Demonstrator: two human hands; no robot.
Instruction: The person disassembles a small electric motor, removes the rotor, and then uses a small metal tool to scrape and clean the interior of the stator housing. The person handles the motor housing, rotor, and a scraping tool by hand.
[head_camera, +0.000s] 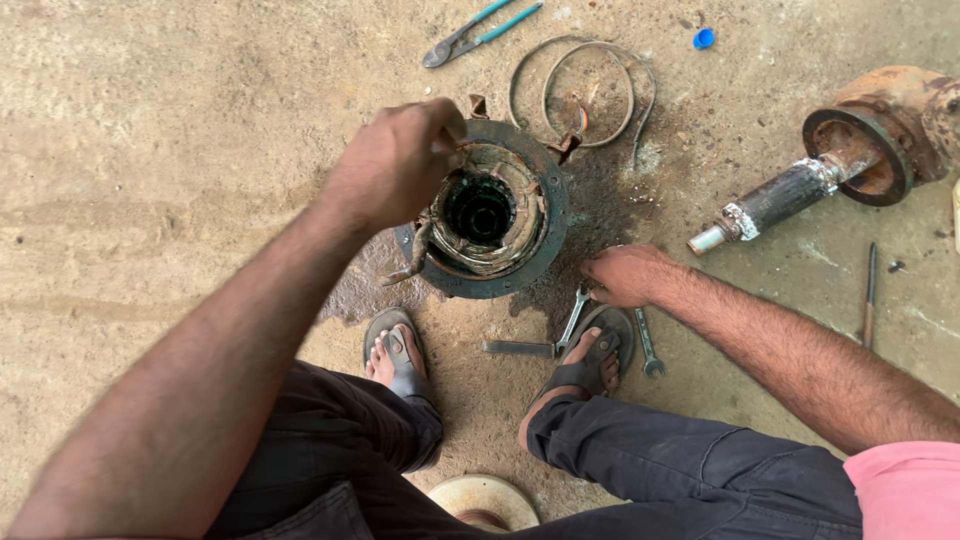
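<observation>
The left hand (400, 160) is held over the upper left rim of a round motor housing (545, 235), with the fingers bunched together against the copper winding (515, 245) that lines the bore; what exactly is pinched between the fingertips cannot be told, as they are hidden behind the knuckles. The right hand (625, 275) is lowered to the concrete floor (150, 150) just right of the housing, fingers curled downward; whether anything is clamped in it cannot be told.

The housing stands upright on a dark wet patch, between the two hands and just ahead of the sandalled feet. Its open centre is ringed by the winding, and a dark hollow core is seen inside.

A spanner (570, 325) and a second wrench (648, 345) are laid beside the right foot, close under the right hand. Blue-handled pliers (480, 30), a coil of wire (590, 85) and a rusty pump shaft assembly (850, 155) are spread farther out.
</observation>
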